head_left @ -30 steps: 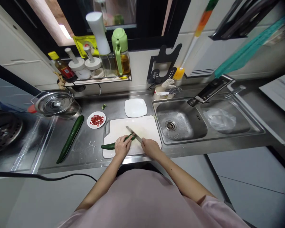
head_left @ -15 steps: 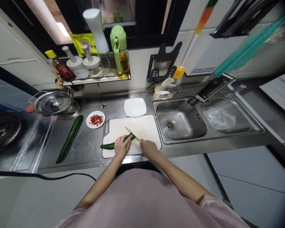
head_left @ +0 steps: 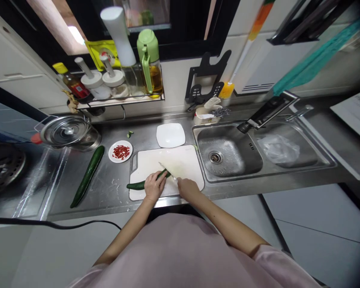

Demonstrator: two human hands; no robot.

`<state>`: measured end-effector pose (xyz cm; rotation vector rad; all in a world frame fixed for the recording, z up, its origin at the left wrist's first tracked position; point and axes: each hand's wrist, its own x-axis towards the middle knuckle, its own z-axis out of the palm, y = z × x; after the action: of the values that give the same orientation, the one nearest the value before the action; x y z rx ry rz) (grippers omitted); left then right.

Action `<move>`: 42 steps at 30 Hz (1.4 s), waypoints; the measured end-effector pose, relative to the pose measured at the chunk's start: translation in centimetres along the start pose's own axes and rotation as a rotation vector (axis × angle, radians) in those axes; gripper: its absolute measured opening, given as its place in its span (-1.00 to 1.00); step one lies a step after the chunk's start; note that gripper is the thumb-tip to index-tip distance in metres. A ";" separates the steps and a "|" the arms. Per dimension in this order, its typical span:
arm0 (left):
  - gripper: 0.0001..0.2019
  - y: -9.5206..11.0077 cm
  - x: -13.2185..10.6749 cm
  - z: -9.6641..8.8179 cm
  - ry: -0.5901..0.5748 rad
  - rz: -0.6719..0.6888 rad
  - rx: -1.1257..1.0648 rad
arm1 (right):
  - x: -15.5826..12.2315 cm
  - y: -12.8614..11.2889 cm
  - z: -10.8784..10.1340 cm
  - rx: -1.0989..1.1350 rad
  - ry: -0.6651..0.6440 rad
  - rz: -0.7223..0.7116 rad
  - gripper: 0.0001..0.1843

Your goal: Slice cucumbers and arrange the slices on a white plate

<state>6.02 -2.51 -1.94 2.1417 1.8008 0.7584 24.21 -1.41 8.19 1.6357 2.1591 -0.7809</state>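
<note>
A white cutting board (head_left: 180, 160) lies on the steel counter in front of me. On it rests a thin dark green pepper (head_left: 136, 185), its left end hanging over the board's edge. My left hand (head_left: 153, 187) presses down on the pepper with curled fingers. My right hand (head_left: 188, 188) is closed round the handle of a knife (head_left: 166, 169). The blade angles up and left and meets the pepper's right end.
A cucumber (head_left: 88, 175) lies on the counter to the left, near a small plate of chopped red chilli (head_left: 120, 151) and a lidded pot (head_left: 66, 132). An empty white plate (head_left: 170, 135) sits behind the board. The sink (head_left: 228, 154) is on the right. A condiment rack (head_left: 120, 86) stands at the back.
The knife blade has come down and in towards the pepper's right end. Both hands stay at the same spot on the board. The view has shifted slightly.
</note>
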 end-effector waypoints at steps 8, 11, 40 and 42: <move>-0.68 0.1 0.0 0.2 0.031 0.037 0.032 | 0.4 0.1 0.2 0.006 -0.007 0.012 -0.67; -0.67 0.1 0.0 0.3 0.046 0.062 0.077 | 0.4 0.4 0.5 -0.005 0.002 0.013 -0.68; -0.67 0.3 0.2 0.0 0.019 0.065 0.116 | 2.1 0.0 2.0 -0.008 0.042 0.036 -0.67; -0.67 0.2 0.2 0.1 0.019 0.060 0.110 | 2.2 0.1 2.2 0.001 0.053 0.049 -0.66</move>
<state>6.28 -2.38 -1.83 2.2745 1.8351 0.7115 23.48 -0.97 5.23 1.7214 2.1456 -0.7328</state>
